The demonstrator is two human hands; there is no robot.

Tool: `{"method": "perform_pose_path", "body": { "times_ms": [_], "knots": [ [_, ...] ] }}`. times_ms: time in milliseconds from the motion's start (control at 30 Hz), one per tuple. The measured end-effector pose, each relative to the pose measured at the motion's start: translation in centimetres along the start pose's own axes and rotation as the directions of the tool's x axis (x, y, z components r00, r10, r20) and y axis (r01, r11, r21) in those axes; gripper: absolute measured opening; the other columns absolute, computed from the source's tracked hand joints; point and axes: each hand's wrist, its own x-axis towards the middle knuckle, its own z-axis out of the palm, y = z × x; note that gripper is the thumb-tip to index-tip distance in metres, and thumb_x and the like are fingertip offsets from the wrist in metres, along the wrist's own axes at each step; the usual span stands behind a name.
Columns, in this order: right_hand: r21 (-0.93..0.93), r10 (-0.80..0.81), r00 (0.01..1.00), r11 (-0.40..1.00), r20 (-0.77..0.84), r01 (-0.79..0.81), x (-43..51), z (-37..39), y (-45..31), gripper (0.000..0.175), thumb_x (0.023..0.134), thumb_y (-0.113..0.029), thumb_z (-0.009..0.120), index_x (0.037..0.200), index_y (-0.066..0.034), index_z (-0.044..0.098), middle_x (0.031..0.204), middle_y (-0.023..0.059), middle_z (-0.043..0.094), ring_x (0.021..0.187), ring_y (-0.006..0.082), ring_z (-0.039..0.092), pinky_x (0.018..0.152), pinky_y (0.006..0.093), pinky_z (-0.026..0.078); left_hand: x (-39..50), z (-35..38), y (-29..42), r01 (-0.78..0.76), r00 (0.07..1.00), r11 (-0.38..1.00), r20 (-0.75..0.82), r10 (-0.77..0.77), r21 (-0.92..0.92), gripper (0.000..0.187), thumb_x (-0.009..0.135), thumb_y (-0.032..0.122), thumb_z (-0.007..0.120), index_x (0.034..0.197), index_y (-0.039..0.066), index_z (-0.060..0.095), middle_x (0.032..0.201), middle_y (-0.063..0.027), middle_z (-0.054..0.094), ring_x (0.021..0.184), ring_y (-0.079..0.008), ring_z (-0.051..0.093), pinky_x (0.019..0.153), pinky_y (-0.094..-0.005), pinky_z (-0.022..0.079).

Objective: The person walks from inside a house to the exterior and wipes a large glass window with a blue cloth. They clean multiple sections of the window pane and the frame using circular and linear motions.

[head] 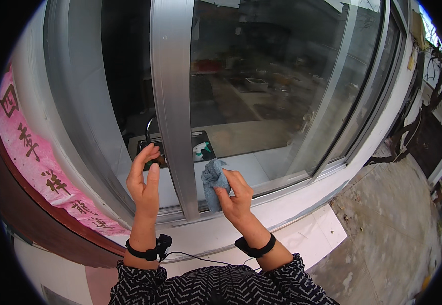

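Note:
My right hand [237, 194] grips a crumpled grey-blue cloth [214, 183] between thumb and fingers, in front of the lower left corner of a sliding window pane [266, 95]. Left of it, my left hand [144, 183] is raised and holds nothing, its thumb and fingers apart. Between the two hands stands the upright aluminium window frame [173, 106]. Whether either hand touches the window cannot be told. Behind the glass, a spray bottle [201, 151] with a green and white trigger head is beside a dark sink with a curved tap [149, 127].
A pink paper banner [53, 179] with brush writing hangs on the left. Below the window runs a white sill [282, 202], with a pale slab [312, 236] lower down. Concrete ground [389, 228] and bare twisting branches [431, 99] lie to the right. A black cable [202, 259] runs between my wrist straps.

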Motion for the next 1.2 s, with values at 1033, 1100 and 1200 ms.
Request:
{"method": "perform_pose_path", "body": {
  "times_ms": [1033, 1100, 1200],
  "knots": [
    [-0.481, -0.249, 0.964, 0.86, -0.097, 0.173, 2.1, 8.3, 2.7, 0.1, 0.072, -0.018, 0.085, 0.154, -0.0154, 0.028, 0.155, 0.0345, 0.018, 0.138, 0.0597, 0.022, 0.106, 0.0693, 0.023, 15.8, 5.3, 0.0, 0.225, 0.972, 0.904, 0.022, -0.233, -0.364, 0.028, 0.092, 0.01, 0.068, 0.116, -0.004, 0.062, 0.093, -0.0055, 0.071, 0.08, -0.0087, 0.064, 0.073, -0.0225, 0.05],
    [-0.485, -0.232, 0.967, 0.861, -0.105, 0.154, 1.5, 9.3, 2.6, 0.094, 0.074, -0.011, 0.078, 0.154, -0.0191, 0.03, 0.155, 0.0342, 0.02, 0.139, 0.0584, 0.023, 0.106, 0.0699, 0.023, 16.8, 4.9, -0.4, 0.195, 0.98, 0.913, 0.042, -0.193, -0.358, 0.029, 0.091, 0.011, 0.068, 0.115, -0.004, 0.063, 0.091, -0.0053, 0.071, 0.078, -0.0086, 0.065, 0.072, -0.0219, 0.05],
    [-0.535, -0.228, 0.97, 0.832, -0.088, 0.147, 0.7, 10.3, 2.6, 0.1, 0.068, -0.009, 0.078, 0.154, -0.0154, 0.028, 0.154, 0.0366, 0.017, 0.141, 0.0595, 0.018, 0.107, 0.0732, 0.018, 17.8, 4.6, -1.7, 0.274, 0.96, 0.942, 0.001, -0.279, -0.195, 0.031, 0.09, 0.014, 0.07, 0.114, -0.003, 0.066, 0.092, -0.0057, 0.071, 0.08, -0.0094, 0.065, 0.073, -0.0227, 0.05]
  ]
}}
